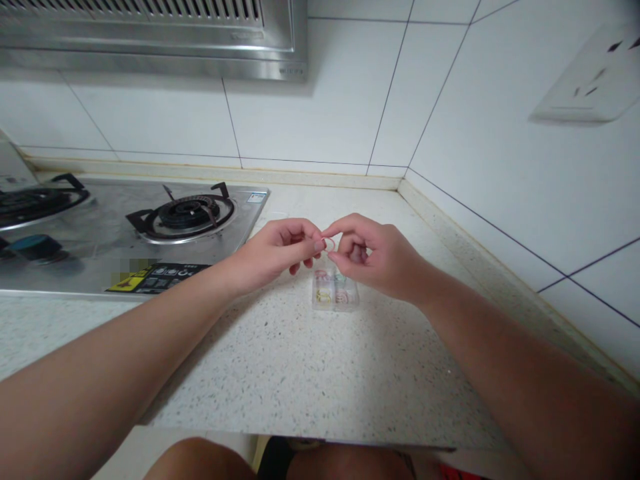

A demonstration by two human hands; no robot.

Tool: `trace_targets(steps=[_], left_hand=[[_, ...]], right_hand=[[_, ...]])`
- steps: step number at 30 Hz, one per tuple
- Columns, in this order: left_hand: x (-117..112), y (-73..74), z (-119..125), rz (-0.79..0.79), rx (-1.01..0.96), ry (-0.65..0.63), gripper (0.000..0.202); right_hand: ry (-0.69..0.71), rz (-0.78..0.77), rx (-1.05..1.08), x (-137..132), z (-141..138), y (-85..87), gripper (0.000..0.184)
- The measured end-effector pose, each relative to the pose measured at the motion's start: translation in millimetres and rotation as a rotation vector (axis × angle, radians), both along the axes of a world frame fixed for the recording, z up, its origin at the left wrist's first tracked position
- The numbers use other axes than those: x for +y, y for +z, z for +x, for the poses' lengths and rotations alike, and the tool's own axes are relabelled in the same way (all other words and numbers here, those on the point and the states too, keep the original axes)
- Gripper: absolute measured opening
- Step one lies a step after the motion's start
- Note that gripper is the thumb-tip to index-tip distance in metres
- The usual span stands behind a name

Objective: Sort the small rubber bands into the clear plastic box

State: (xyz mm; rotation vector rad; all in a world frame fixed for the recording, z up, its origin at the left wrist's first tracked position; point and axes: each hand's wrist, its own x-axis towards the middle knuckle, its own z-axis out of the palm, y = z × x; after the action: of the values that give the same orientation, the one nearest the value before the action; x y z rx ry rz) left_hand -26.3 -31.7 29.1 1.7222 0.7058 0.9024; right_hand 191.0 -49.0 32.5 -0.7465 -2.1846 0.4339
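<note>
My left hand (287,250) pinches a thin pink rubber band (331,245) between thumb and forefinger, above the counter. My right hand (377,252) meets it from the other side, index fingertip and thumb at the band's edge, the other fingers curled in. The loop stands slightly rounded between the two hands. Just below them, a small clear plastic box (334,308) lies on the counter, split into compartments. Loops in pink, yellow and green show inside it. My right hand and fingers cover part of its far end.
The pale speckled counter (300,373) carries a steel gas hob (215,257) on the left, with a burner (190,212) and pan supports. A range hood (150,40) hangs above. White tiled walls meet behind at the right, where a socket (590,80) is mounted.
</note>
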Motion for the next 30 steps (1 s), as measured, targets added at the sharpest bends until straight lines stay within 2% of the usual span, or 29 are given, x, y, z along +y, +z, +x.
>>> trace_targets(steps=[4,30], left_hand=[[0.5,-0.1,0.2,-0.017,-0.013,-0.016,0.023],[-1.6,1.6,0.2,-0.011,0.023,-0.026,0.025]], right_hand=[[-0.008,-0.001,-0.015,0.3,1.0,-0.1,0.026],[-0.088,0.087,0.001,-0.2,0.1,1.3,0.010]])
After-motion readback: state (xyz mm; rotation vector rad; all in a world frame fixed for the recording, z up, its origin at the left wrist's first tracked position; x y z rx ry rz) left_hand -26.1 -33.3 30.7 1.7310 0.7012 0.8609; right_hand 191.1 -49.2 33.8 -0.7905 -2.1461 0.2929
